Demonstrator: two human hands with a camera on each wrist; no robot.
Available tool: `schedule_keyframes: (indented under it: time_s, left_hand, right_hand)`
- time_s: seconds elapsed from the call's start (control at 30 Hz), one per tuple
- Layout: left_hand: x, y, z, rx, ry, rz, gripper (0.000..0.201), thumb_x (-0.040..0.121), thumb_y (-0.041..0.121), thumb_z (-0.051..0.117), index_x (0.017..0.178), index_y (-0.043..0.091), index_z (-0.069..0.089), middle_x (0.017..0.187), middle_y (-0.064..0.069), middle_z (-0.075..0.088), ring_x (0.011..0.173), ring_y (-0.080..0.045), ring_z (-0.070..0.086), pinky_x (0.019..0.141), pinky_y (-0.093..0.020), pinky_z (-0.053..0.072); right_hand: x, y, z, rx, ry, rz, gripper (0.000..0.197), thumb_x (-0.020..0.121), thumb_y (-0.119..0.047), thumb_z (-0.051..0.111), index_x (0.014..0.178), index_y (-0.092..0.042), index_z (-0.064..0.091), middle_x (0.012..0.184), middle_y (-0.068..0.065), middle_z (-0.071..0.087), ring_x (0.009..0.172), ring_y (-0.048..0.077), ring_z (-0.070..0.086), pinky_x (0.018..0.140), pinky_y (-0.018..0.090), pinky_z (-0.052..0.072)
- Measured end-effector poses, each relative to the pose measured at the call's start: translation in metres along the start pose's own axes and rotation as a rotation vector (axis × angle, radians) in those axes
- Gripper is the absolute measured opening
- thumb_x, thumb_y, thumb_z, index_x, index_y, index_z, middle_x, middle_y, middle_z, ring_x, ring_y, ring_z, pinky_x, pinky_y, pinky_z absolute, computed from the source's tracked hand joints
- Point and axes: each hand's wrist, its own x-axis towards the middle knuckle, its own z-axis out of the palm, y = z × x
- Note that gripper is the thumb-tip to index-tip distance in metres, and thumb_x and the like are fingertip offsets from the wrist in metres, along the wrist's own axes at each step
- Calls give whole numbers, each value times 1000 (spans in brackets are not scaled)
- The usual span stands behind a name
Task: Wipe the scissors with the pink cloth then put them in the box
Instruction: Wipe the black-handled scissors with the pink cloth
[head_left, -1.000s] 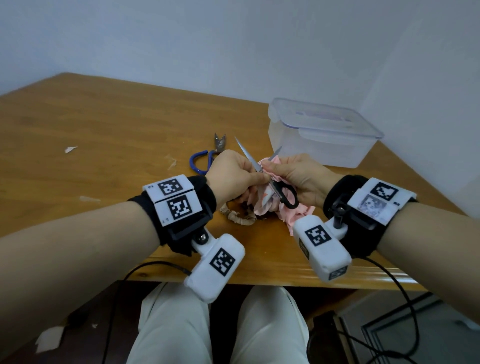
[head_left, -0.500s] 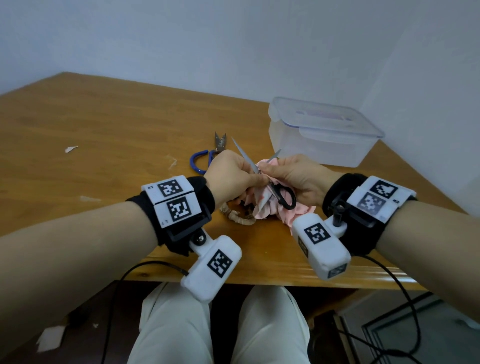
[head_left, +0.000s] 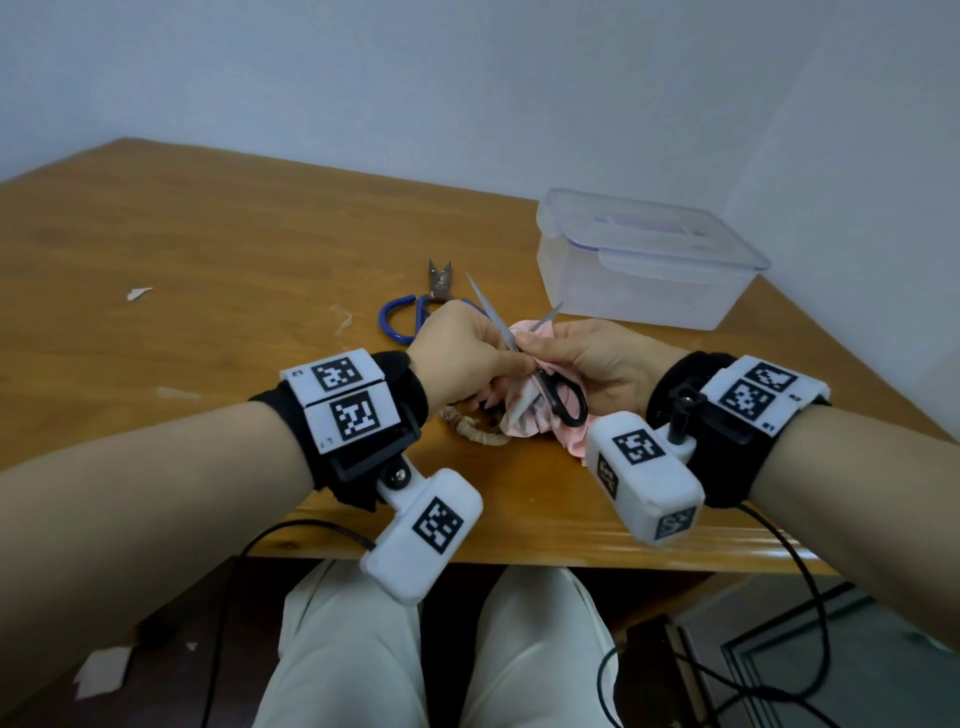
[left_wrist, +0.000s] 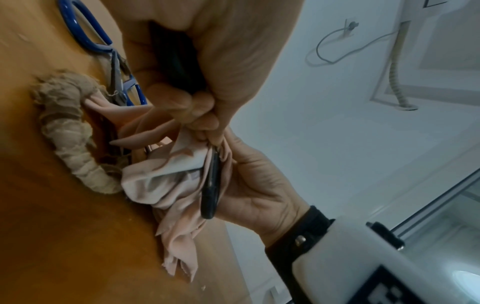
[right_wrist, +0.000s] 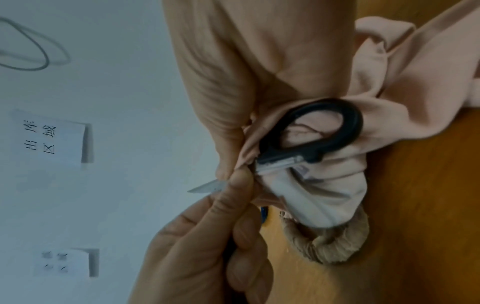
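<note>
Black-handled scissors (head_left: 563, 402) stand with both blades spread and pointing up, held above the table's front edge. My left hand (head_left: 462, 353) grips one handle, a dark shape inside its fist (left_wrist: 182, 61). My right hand (head_left: 592, 358) pinches the pink cloth (head_left: 540, 423) around a blade near the pivot. The other handle loop (right_wrist: 349, 123) lies free against the cloth (right_wrist: 405, 92), and a blade tip (right_wrist: 207, 187) sticks out past my thumbs. The clear plastic box (head_left: 644, 265) sits at the back right with its lid on.
Blue-handled snips (head_left: 410, 319) lie on the wooden table (head_left: 208, 260) just behind my left hand. A beige fabric ring (head_left: 475, 431) lies under the cloth near the front edge. The wall is close on the right, behind the box.
Almost nothing: both hands keep their grips, and the scissors and cloth have only shifted a little in place.
</note>
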Motion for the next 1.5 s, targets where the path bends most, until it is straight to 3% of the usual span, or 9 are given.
schedule_keyframes:
  time_s: [0.2, 0.37, 0.47, 0.6, 0.87, 1.03, 1.17, 1.4, 1.5]
  left_hand:
    - [4, 2, 5, 52, 61, 42, 31, 85, 23, 72, 73, -6, 71, 54, -12, 58, 32, -7, 41, 45, -24, 39]
    - [3, 3, 5, 45, 67, 35, 32, 83, 22, 74, 70, -7, 69, 50, -10, 56, 36, -16, 43, 46, -27, 42]
    - [2, 2, 3, 30, 44, 10, 32, 82, 20, 75, 60, -2, 65, 44, -7, 54, 36, -20, 43, 43, -28, 43]
    - [2, 1, 0, 19, 19, -7, 32, 83, 20, 74, 55, 7, 65, 40, -4, 53, 35, -18, 42, 39, -24, 40]
    - [0, 5, 2, 56, 31, 6, 33, 82, 22, 75, 60, 0, 63, 49, -9, 53, 35, -16, 42, 43, -26, 42]
    - [-2, 2, 4, 7, 1, -16, 28, 85, 20, 72, 70, -4, 69, 61, -21, 62, 41, -20, 45, 40, -25, 39]
    - [1, 5, 4, 48, 39, 10, 33, 83, 22, 74, 66, -5, 67, 49, -9, 56, 33, -14, 42, 40, -24, 40]
    - [-3, 2, 5, 10, -20, -19, 31, 86, 20, 71, 61, 2, 67, 56, -16, 60, 38, -18, 43, 39, -24, 38]
    - [-2, 4, 6, 5, 2, -26, 35, 86, 20, 71, 59, -1, 65, 46, -9, 54, 36, -19, 41, 39, -24, 39]
  right_hand:
    - [6, -4, 2, -49, 141, -54, 31, 87, -12, 64, 108, 10, 61, 100, 26, 65, 93, 36, 64, 90, 49, 52]
    - [11, -4, 2, -41, 206, -51, 27, 88, -21, 66, 99, 4, 64, 100, 23, 66, 92, 34, 65, 92, 52, 51]
    - [12, -1, 0, -19, 177, -41, 22, 90, -22, 63, 93, -2, 69, 108, 24, 67, 106, 37, 63, 96, 52, 48]
    - [7, 3, 0, -18, 88, -16, 25, 89, -12, 61, 107, 5, 63, 96, 23, 67, 92, 33, 65, 94, 48, 50]
    - [11, -4, -3, 39, 129, -21, 20, 90, -15, 61, 102, 2, 64, 103, 24, 66, 99, 35, 64, 95, 50, 50]
    - [8, 1, -1, -36, 90, -17, 21, 87, -12, 64, 99, 6, 63, 93, 25, 67, 90, 35, 66, 88, 49, 54]
    - [11, -8, -3, -27, 178, -55, 23, 87, -17, 66, 97, 3, 63, 92, 21, 66, 84, 30, 65, 81, 43, 56]
    - [10, 1, -3, -71, 97, 3, 33, 86, -12, 65, 111, 9, 61, 107, 30, 64, 95, 38, 65, 86, 49, 54]
    - [10, -6, -5, -44, 141, -7, 21, 87, -16, 65, 94, 4, 63, 86, 24, 69, 75, 31, 68, 69, 40, 60]
